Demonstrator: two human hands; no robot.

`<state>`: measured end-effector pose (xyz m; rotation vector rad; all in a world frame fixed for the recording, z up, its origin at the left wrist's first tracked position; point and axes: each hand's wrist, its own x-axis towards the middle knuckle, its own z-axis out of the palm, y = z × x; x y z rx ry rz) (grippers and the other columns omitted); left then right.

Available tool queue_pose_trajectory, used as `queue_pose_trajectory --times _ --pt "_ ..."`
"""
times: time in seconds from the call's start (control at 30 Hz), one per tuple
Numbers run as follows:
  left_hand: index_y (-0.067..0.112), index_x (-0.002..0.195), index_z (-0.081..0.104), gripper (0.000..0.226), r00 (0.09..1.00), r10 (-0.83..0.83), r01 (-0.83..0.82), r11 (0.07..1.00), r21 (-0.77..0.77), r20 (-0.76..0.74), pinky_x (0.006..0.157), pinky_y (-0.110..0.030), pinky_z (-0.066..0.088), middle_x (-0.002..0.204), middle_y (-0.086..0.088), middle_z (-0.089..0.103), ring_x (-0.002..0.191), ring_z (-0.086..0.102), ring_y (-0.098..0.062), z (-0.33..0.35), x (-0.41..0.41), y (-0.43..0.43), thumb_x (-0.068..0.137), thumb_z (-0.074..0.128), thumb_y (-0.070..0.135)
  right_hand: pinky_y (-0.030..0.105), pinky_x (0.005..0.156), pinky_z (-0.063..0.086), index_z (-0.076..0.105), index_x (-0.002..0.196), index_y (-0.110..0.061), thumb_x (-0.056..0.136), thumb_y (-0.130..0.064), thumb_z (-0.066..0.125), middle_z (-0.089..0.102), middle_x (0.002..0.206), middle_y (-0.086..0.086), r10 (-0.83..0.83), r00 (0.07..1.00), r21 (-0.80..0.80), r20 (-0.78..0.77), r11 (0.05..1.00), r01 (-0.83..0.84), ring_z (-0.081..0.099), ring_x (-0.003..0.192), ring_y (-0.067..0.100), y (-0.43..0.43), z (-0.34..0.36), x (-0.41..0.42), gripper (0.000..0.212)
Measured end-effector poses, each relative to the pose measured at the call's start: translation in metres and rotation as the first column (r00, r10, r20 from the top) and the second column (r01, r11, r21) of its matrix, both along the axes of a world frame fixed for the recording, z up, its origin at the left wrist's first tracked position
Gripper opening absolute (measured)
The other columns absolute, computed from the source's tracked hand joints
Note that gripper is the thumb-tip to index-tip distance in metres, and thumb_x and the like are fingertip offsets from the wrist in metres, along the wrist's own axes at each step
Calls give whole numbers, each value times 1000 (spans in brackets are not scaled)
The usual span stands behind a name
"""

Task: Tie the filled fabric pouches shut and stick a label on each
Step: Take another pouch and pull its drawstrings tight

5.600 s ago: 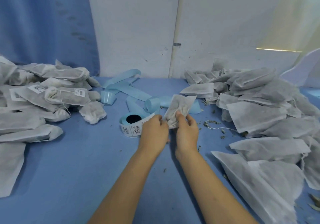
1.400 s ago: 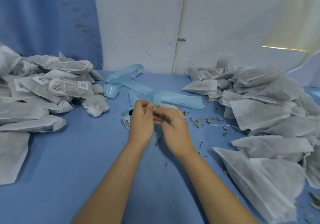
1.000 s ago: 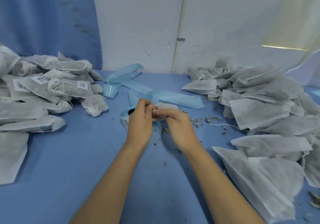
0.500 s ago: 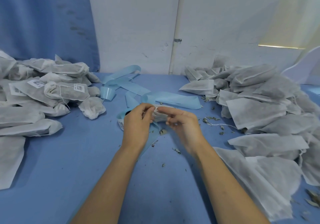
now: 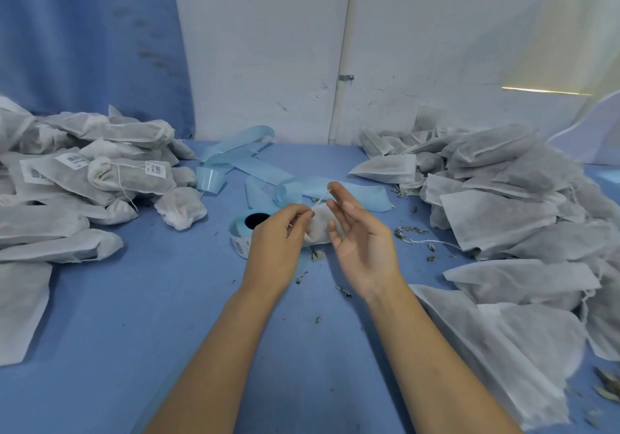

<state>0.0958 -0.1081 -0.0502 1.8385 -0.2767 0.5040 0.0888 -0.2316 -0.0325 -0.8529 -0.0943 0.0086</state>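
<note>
You're mid-knot: your left hand (image 5: 278, 242) pinches the drawstring (image 5: 321, 197) of the pouch (image 5: 318, 229) at table (image 5: 167, 299) centre. Your right hand (image 5: 362, 242) has its fingers spread, the string apparently looped over one. Labelling comes next. The labelled pouches (image 5: 100, 172) lie at nine o'clock, the untied heap (image 5: 503, 205) at three.

Table (image 5: 151, 316): bare cloth across the near centre and near left gives free passage from the near edge up to the hands.

Left pile (image 5: 84, 178) of pouches blocks the left side back to the wall (image 5: 268, 48). A stray pouch (image 5: 181, 207) narrows the gap between the left pile and the label roll (image 5: 243, 232).

Right pile (image 5: 503, 215) blocks the whole right side down to the near edge, close beside the right forearm.

Far centre: liner strips (image 5: 241, 162) lie loose between the piles.

Centre is taken. The left hand (image 5: 276, 244) grips a held pouch (image 5: 318, 229), and the right hand (image 5: 362, 242) is just beside it. The roll sits just behind the left hand.

Crumbs (image 5: 409, 230) lie flat on the cloth.
</note>
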Motion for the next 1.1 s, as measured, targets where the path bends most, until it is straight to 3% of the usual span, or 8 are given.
queue_pose_trajectory --times 0.17,0.23,0.33,0.53,0.6,0.77,0.97,1.1 --pt "20 87 65 15 999 37 -37 999 18 30 64 -7 39 75 15 63 70 54 8 1 0 -1 95 54 13 20 85 42 70 108 -20 75 -19 57 70 111 -14 36 999 0 23 999 -36 59 105 5 2 0 0 35" --pt "17 87 66 14 997 75 -75 997 0 23 64 -7 38 74 14 62 68 53 8 2 3 -1 95 55 13 19 77 44 74 100 -18 76 -19 57 71 109 -9 60 998 21 7 998 -61 62 90 7 0 1 1 30" --pt "15 87 64 13 994 108 -108 994 -17 27 62 -9 38 71 11 60 64 51 5 2 6 1 95 54 14 18 58 46 72 89 -10 79 -22 57 64 77 1 140 987 79 -74 988 -134 55 62 10 2 2 1 21" --pt "19 84 60 17 991 115 -119 991 62 69 65 -8 37 74 14 58 72 52 5 -1 7 2 95 51 10 15 47 41 63 84 -11 90 -13 59 54 66 -2 186 963 -170 -194 961 -219 48 51 7 10 1 1 8" --pt "19 85 60 16 989 132 -136 990 43 69 67 -9 38 75 15 58 73 53 5 -1 8 5 96 51 11 15 47 43 61 88 -10 87 -8 60 54 67 1 167 968 -91 -188 978 -186 49 51 7 8 3 2 2" --pt "14 90 63 13 990 111 -122 983 137 87 69 -6 36 81 10 59 78 52 6 -2 11 6 95 53 11 14 55 48 57 97 -10 89 2 52 56 62 1 39 993 192 -115 981 -16 50 52 8 6 3 7 15" --pt "14 90 65 12 992 103 -113 983 143 76 67 -6 36 81 10 60 76 53 2 -2 11 7 95 54 13 15 54 47 58 96 -9 73 0 60 53 66 2 -3 995 324 -96 946 34 48 56 9 8 2 7 25" --pt "16 90 65 11 992 100 -111 981 158 81 67 -8 37 80 12 59 76 53 1 -2 10 6 95 55 15 14 54 47 58 97 -8 84 1 54 52 67 2 -4 994 377 -112 925 46 48 57 9 8 2 7 17"
